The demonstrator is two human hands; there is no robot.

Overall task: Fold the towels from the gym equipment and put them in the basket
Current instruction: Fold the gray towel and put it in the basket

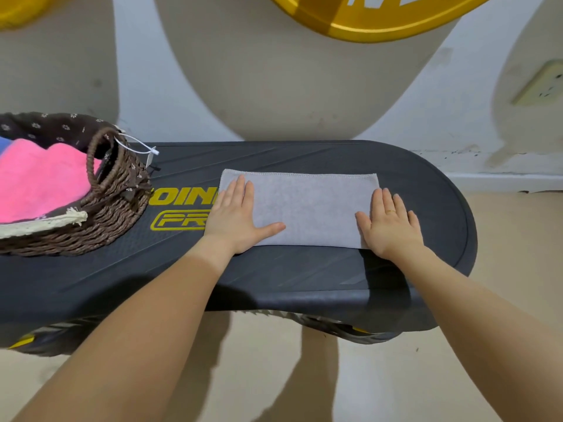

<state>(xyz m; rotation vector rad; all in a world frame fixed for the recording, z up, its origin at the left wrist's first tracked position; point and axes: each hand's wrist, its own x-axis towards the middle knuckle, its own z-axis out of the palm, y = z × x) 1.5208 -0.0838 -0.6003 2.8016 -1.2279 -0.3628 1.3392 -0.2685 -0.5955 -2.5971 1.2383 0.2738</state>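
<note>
A grey towel [304, 205] lies folded into a flat rectangle on the dark gym step platform [304, 278]. My left hand [236, 219] rests flat on the towel's left end, fingers spread. My right hand [390, 223] lies flat on its right end and wears a ring. Neither hand grips anything. A brown woven basket [115, 205] stands on the platform's left part. It holds a folded pink towel [42, 181], and a blue one [4, 144] peeks out behind it.
Yellow lettering [182, 197] marks the platform between basket and towel. A white wall [274, 86] stands right behind the platform. A golden object [365, 22] hangs at the top, and a wall socket [542, 83] sits at right. Beige floor [502, 233] lies to the right and below.
</note>
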